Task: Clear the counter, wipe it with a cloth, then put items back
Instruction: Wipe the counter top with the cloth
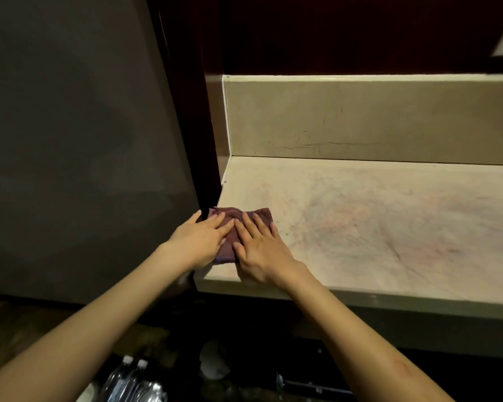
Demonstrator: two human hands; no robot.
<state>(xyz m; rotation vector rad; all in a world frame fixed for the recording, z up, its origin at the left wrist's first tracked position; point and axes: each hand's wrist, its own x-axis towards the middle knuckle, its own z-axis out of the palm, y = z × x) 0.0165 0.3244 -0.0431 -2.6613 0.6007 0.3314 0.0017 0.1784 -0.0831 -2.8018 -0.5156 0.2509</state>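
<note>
Nearest, clear plastic bottles [134, 381] stand on the dark floor below the bare forearms. Both hands press flat on a folded purple-brown cloth [230, 227] at the front left corner of the pale beige stone counter [375, 221]. The left hand [199, 240] and the right hand [259, 245] lie side by side, fingers straight and slightly spread. Behind rises the beige backsplash [360, 120].

Your left hand [199, 242] and right hand [260, 250] cover most of the cloth [230, 227]. Counter [389, 227] runs off right edge. Floor items below: dim, unidentifiable.
</note>
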